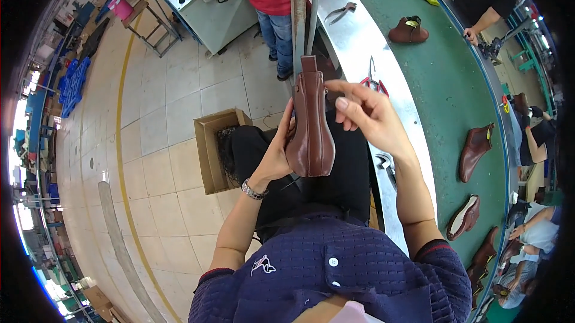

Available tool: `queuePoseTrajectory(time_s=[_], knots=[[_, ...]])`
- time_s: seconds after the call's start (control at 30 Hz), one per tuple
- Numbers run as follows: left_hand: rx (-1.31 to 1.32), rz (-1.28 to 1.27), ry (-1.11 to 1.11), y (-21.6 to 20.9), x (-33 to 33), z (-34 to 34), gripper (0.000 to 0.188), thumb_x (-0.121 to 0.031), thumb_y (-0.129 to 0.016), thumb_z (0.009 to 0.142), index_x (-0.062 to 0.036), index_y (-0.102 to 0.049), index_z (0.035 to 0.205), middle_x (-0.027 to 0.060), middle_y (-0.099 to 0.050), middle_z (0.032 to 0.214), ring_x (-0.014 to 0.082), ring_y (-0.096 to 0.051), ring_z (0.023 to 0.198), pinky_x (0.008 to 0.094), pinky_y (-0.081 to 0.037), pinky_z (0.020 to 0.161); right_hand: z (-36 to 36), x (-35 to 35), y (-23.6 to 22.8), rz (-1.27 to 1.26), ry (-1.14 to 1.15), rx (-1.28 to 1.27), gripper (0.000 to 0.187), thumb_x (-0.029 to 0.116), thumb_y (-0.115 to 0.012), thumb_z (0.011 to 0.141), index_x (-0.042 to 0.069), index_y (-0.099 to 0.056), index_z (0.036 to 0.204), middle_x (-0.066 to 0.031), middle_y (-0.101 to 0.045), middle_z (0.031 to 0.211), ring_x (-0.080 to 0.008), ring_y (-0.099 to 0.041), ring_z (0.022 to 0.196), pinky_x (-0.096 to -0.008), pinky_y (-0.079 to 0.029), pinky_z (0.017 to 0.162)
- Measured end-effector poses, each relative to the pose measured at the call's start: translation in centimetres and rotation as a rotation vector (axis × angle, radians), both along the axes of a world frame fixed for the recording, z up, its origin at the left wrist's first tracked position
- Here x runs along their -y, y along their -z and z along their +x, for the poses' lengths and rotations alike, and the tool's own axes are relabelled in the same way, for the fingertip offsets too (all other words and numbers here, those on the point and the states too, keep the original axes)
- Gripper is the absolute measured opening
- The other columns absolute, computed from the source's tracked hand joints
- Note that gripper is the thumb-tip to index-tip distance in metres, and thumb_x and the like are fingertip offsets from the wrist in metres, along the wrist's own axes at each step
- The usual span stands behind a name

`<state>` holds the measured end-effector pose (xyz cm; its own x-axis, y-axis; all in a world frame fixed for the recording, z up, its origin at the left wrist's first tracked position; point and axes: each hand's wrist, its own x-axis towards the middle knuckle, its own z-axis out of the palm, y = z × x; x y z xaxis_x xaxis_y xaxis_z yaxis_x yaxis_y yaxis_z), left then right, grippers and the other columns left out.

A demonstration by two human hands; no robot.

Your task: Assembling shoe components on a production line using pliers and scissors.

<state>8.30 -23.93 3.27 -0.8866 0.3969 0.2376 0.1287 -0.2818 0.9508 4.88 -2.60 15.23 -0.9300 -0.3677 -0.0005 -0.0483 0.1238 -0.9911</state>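
A brown leather ankle boot stands heel end up in front of me, its toe pointing down toward my lap and a pull tab at the top. Around its left side wraps my left hand, with a metal watch on the wrist. My right hand is at the boot's upper right edge, index finger stretched to the leather and thumb apart from it. The other fingers are loosely bent, and nothing shows between them. Red-handled nippers lie on the metal ledge just beyond that hand.
Pincers and a metal tool lie along the ledge. A green conveyor belt at the right carries several brown boots. A cardboard box stands left of my legs. Close ahead rises a metal post; other people are nearby.
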Motion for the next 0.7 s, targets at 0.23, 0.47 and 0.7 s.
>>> queuePoseTrajectory(time_s=[0.23, 0.47, 0.7], knots=[[0.052, 0.020, 0.045, 1.1, -1.8, -1.4, 0.122, 0.000, -0.081, 0.067, -0.0142, 0.003, 0.154, 0.0140, -0.034, 0.149, 0.0243, -0.040, 0.135, 0.0360, -0.033, 0.112, 2.1, -2.0, 0.9, 0.101, 0.036, -0.146, 0.039, 0.024, -0.063, 0.092, 0.002, -0.060, 0.125, -0.0112, -0.069, 0.101, -0.0148, -0.065, 0.087, -0.0284, -0.051, 0.072], [0.064, -0.023, 0.026, 0.4, -3.1, -1.4, 0.124, -0.001, -0.083, 0.065, -0.0149, 0.001, 0.154, 0.0129, -0.036, 0.148, 0.0228, -0.041, 0.134, 0.0366, -0.034, 0.111, 3.2, -4.9, 1.3, 0.176, 0.052, -0.021, 0.039, 0.019, -0.061, 0.093, 0.002, -0.057, 0.128, -0.0114, -0.067, 0.108, -0.0174, -0.062, 0.100, -0.0319, -0.049, 0.087], [0.548, -0.057, -0.277, 1.1, 5.9, 4.5, 0.056, -0.002, -0.082, 0.070, -0.0038, -0.055, 0.119, 0.0048, -0.065, 0.104, 0.0165, -0.061, 0.098, 0.0332, -0.049, 0.091, 10.5, -14.1, 15.6, 1.089, 0.414, -0.099, 0.060, 0.021, -0.070, 0.083, 0.005, -0.048, 0.136, -0.0245, -0.051, 0.131, -0.0403, -0.049, 0.120, -0.0469, -0.040, 0.100]])
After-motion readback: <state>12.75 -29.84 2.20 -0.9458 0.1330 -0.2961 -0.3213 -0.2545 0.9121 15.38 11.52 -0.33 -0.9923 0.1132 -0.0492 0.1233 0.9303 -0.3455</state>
